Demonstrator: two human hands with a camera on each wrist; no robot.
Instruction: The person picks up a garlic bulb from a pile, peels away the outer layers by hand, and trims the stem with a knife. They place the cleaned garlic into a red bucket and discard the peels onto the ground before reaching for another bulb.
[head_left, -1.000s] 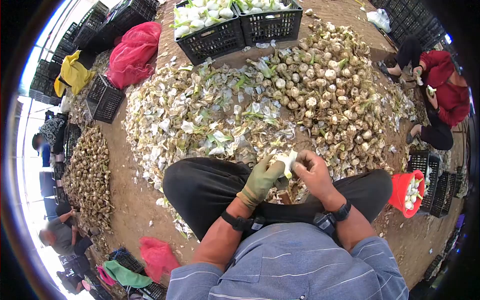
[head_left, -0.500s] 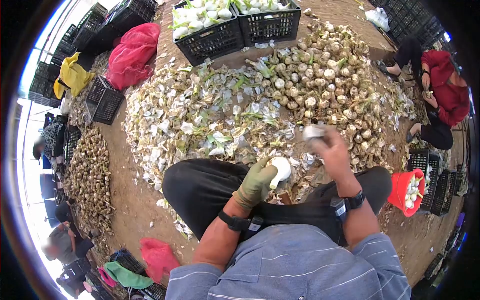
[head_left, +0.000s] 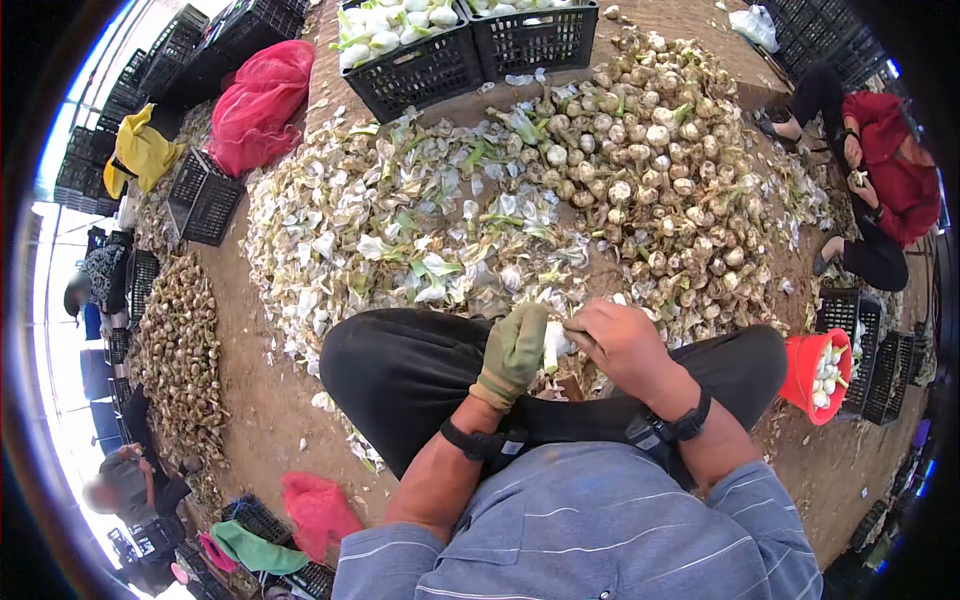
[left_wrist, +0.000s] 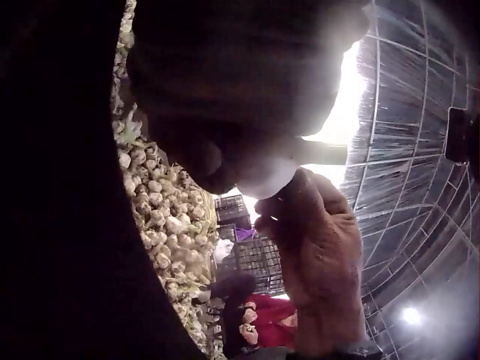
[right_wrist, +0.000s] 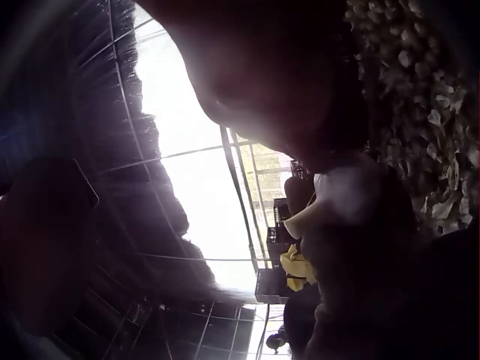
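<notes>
My left hand [head_left: 515, 350], in a greenish work glove, grips a white garlic bulb [head_left: 553, 342] above my lap. The bulb's cut stem [right_wrist: 301, 222] sticks out of the grip in the right wrist view. My bare right hand [head_left: 625, 345] is at the bulb's other side, thumb and forefinger pinching its surface. In the left wrist view, the right hand's fingertips [left_wrist: 274, 206] meet the pale bulb beside the dark glove. Ahead of my knees lie a heap of unpeeled garlic bulbs [head_left: 660, 180] and a spread of peeled-off skins [head_left: 350, 230].
Two black crates [head_left: 530, 45] of white garlic stand beyond the heap. A red bucket [head_left: 805, 375] holding garlic is right of my knee. A person in red [head_left: 890, 170] sits at the right. Pink mesh bags [head_left: 262, 105] and another garlic pile [head_left: 175, 350] lie left.
Half a second ago my right hand was out to the right, blurred, with something white at its fingers; now it is back at the bulb. The left hand has turned slightly, still holding the bulb.
</notes>
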